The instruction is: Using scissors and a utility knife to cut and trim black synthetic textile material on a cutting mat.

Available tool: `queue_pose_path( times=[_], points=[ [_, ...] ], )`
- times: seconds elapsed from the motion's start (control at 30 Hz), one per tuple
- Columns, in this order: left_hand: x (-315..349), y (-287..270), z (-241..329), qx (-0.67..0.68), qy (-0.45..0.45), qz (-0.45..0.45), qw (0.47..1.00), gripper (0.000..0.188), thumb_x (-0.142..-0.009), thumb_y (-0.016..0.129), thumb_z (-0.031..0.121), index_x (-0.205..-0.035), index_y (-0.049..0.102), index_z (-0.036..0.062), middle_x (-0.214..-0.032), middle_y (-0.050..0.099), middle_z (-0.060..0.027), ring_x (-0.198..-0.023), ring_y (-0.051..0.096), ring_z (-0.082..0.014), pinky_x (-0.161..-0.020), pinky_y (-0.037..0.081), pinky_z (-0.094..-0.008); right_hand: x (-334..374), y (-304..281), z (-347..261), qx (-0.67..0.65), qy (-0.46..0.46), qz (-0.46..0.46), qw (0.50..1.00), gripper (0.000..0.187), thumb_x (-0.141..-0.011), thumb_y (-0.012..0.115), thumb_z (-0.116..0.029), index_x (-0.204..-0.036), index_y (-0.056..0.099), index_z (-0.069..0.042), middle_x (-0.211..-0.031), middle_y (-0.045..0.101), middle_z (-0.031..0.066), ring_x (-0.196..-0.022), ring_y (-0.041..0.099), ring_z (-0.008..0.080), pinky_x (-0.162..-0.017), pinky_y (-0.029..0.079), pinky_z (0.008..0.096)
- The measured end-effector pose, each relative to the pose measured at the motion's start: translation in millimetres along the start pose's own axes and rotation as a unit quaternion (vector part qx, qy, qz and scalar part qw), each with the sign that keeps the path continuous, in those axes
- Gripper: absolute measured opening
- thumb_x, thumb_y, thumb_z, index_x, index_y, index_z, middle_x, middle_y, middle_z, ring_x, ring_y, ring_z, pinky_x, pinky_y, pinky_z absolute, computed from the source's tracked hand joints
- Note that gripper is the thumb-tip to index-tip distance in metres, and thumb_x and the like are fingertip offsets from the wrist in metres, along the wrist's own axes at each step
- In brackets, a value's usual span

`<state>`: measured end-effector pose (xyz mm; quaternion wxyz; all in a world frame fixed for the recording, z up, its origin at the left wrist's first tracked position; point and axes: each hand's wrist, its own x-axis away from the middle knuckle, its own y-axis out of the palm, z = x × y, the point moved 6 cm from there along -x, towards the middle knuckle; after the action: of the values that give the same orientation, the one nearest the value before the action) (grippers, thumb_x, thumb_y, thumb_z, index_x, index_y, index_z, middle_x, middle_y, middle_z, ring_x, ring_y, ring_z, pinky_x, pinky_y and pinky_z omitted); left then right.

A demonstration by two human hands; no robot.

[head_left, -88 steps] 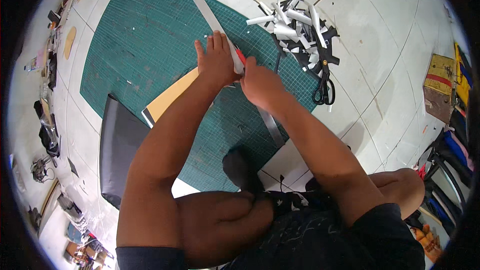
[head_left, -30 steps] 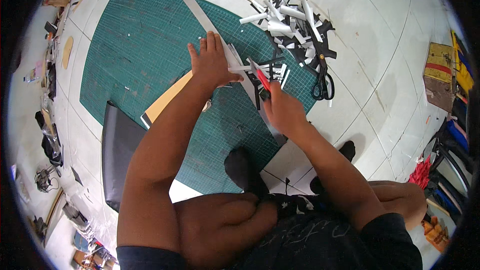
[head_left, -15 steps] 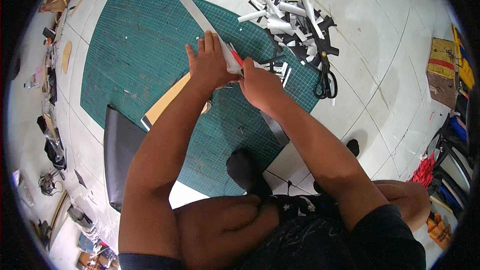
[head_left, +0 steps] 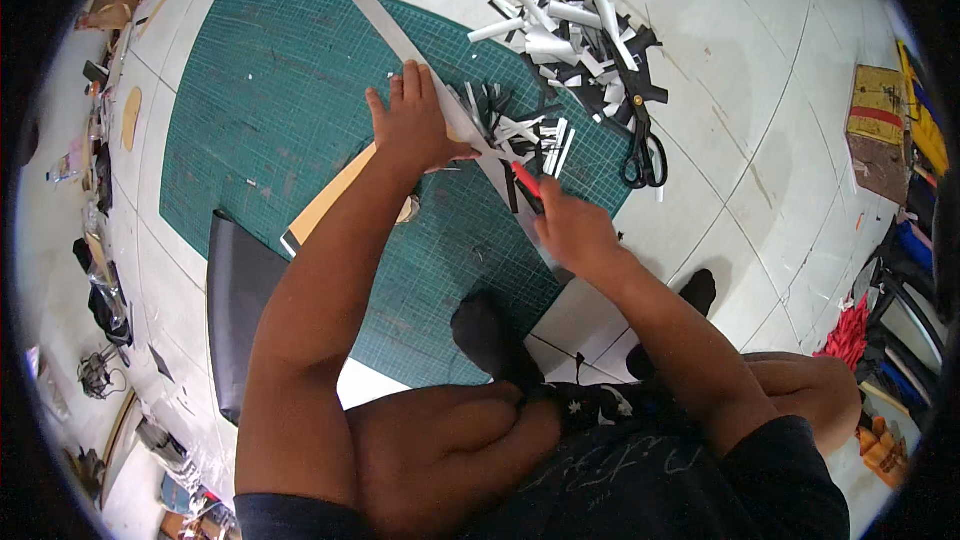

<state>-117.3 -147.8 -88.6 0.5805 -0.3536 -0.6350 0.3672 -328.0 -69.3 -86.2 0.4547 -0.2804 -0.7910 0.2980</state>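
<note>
One metal ruler [head_left: 381, 20] lies beneath the spread, open left hand [head_left: 412, 127]; the right hand [head_left: 577, 231], curled closed, grips one red-and-black cutter [head_left: 526, 179] near the ruler.

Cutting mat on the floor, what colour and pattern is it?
The cutting mat is green with a fine grid of paler lines, seen in the head view.

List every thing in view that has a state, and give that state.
Left hand, fingers spread, on the ruler
Metal ruler, lying slantwise across the mat
Right hand, closed around the cutter
Red-and-black cutter, held; blade unclear
Cutting mat, spread on the floor
Tan sheet, partly hidden by the left forearm
Dark sheet, curved over
Scrap pile, loosely heaped
Scissors, unheld
</note>
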Motion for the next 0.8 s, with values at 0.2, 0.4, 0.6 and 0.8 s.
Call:
queue_pose_path(
  times=[0.2, 0.4, 0.6, 0.8],
  points=[
    [1, -1, 0, 0.004, -0.004, -0.016, 1.000, 0.139, -0.054, 0.080, 0.069, -0.150, 0.012, -0.0046, -0.157, 0.015, -0.0205, -0.144, 0.024, -0.0360, -0.114, 0.017, -0.0600, -21, -23, -29, -0.030, 0.013, 0.021, 0.999, 0.032, -0.092, 0.057, -0.021, -0.113, 0.041, -0.002, -0.081, 0.068, 0.0195, -0.076, 0.069, 0.0366, -0.067, 0.056, 0.0482],
    [-5, 1, 1, 0.020, 0.012, 0.010, 1.000, 0.142, -0.050, 0.081, 0.072, -0.149, 0.014, -0.0041, -0.156, 0.015, -0.0240, -0.143, 0.024, -0.0409, -0.111, 0.020, -0.0660, -70, -23, -53, -0.041, -0.001, 0.036, 0.999, 0.030, -0.094, 0.052, -0.020, -0.115, 0.045, 0.001, -0.087, 0.069, 0.0206, -0.080, 0.070, 0.0348, -0.070, 0.056, 0.0462],
    [-1, -2, 3, 0.021, 0.010, 0.010, 1.000, 0.140, -0.052, 0.082, 0.070, -0.149, 0.014, -0.0034, -0.156, 0.015, -0.0230, -0.143, 0.024, -0.0403, -0.112, 0.018, -0.0649, -79, -27, -53, -0.030, -0.024, 0.039, 0.999, 0.027, -0.095, 0.047, -0.016, -0.116, 0.047, 0.002, -0.090, 0.069, 0.0215, -0.083, 0.070, 0.0365, -0.071, 0.056, 0.0470],
    [-4, 3, 0, -0.007, 0.003, 0.006, 1.000, 0.138, -0.054, 0.081, 0.070, -0.150, 0.013, -0.0023, -0.157, 0.014, -0.0221, -0.144, 0.021, -0.0391, -0.113, 0.018, -0.0640, -39, -7, -31, -0.031, -0.027, 0.006, 0.999, 0.027, -0.094, 0.049, -0.017, -0.114, 0.043, 0.000, -0.087, 0.068, 0.0225, -0.080, 0.070, 0.0376, -0.068, 0.055, 0.0484]
  ],
)
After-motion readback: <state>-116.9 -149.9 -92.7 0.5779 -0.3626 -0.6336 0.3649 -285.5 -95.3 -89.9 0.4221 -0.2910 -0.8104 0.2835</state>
